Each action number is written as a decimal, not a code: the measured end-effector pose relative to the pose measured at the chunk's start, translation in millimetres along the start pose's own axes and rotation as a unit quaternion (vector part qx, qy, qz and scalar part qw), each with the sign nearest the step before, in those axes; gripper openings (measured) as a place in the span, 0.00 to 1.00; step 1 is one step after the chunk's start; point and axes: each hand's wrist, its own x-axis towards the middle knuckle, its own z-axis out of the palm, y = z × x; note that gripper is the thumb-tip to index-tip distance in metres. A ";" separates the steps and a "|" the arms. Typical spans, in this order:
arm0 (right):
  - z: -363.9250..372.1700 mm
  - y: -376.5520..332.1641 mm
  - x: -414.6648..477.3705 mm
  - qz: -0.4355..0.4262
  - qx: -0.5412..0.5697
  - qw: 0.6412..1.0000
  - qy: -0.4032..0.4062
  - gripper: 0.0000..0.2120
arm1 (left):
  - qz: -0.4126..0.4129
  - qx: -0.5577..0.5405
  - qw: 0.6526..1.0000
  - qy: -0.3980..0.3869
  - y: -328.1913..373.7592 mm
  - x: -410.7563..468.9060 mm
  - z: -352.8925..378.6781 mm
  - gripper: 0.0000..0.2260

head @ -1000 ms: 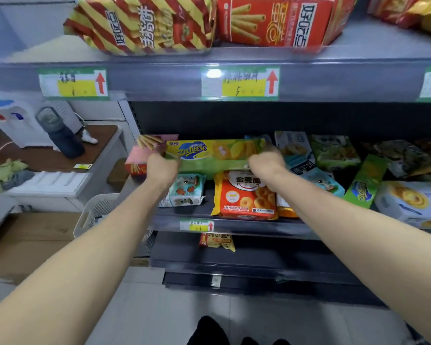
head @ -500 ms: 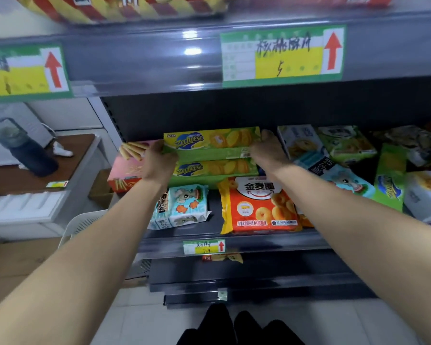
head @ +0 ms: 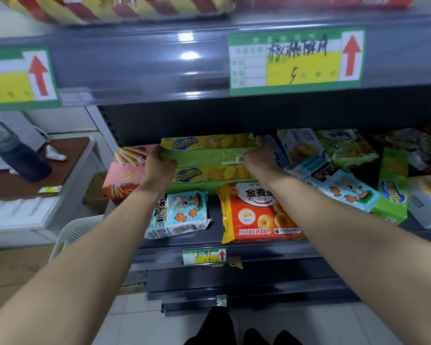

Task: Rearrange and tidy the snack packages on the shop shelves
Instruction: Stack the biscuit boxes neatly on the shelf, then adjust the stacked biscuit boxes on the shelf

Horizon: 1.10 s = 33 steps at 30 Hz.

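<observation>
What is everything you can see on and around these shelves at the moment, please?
upper Zecheese box: one, green-yellow, middle shelf, atop another
lower Zecheese box: one, green-yellow, beneath it
wafer-stick box: one, pink-red, left of the stack
ring-biscuit bag: one, orange, shelf front
bear-biscuit packs: at least two, light blue, front left and right
price tags: three, green-yellow, red arrows, shelf edges
bottle: one, dark, brown table at left
basket: one, white, lower left beside the shelving
hands: two, bare; left hand and right hand grip the upper box's ends
</observation>
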 end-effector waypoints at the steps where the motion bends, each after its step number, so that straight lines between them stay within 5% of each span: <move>1: 2.3 0.8 -1.8 -0.011 -0.011 1.000 0.003 0.32 | 0.000 0.006 1.000 0.001 1.5 -2.2 -0.8 0.24; 6: 5.9 -2.6 -19.1 -0.035 -0.116 0.993 0.008 0.33 | 0.027 0.080 0.996 0.011 18.0 -24.0 -0.9 0.27; 12: -1.3 -11.9 -59.6 -0.106 -0.226 0.968 0.006 0.21 | 0.070 0.124 0.989 -0.028 44.5 -78.1 3.3 0.23; 24: -121.3 -26.1 -193.1 -0.225 -0.139 0.964 -0.014 0.18 | 0.262 0.206 0.943 -0.014 130.0 -250.4 17.9 0.17; 33: -274.6 -53.5 -238.9 -0.326 -0.127 0.930 0.113 0.18 | 0.410 0.138 0.902 0.009 250.3 -346.2 74.0 0.14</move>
